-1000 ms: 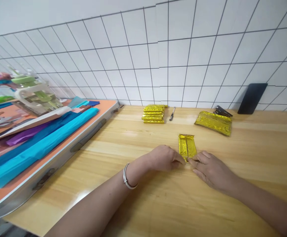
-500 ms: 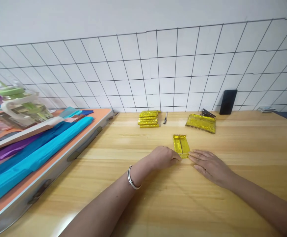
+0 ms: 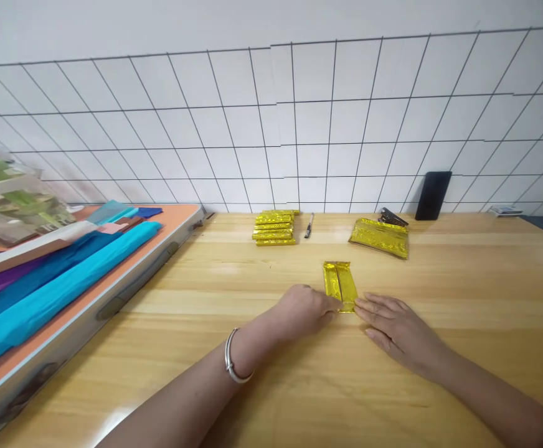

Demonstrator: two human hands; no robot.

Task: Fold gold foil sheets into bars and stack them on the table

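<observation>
A folded piece of gold foil paper (image 3: 346,283) lies flat on the table in front of me, with a seam running down its middle and a narrow fold at its near edge. My left hand (image 3: 305,311), wearing a silver bangle, is closed at the near left corner; a fingertip presses on the paper and the other fingers are curled and partly hidden. At the near right corner rests my right hand (image 3: 400,330), open and flat, its fingertips touching the paper's edge.
Behind the paper lie several gold foil strips (image 3: 275,229), a pen (image 3: 309,225), more folded gold foil (image 3: 380,236) and a black stapler (image 3: 393,217). A black phone (image 3: 434,195) leans on the tiled wall. At left, an orange-topped case (image 3: 178,214) carries coloured paper rolls (image 3: 89,277).
My left hand's fingertip has moved up onto the foil's near fold. The right hand keeps its place at the corner. The view has shifted slightly.
</observation>
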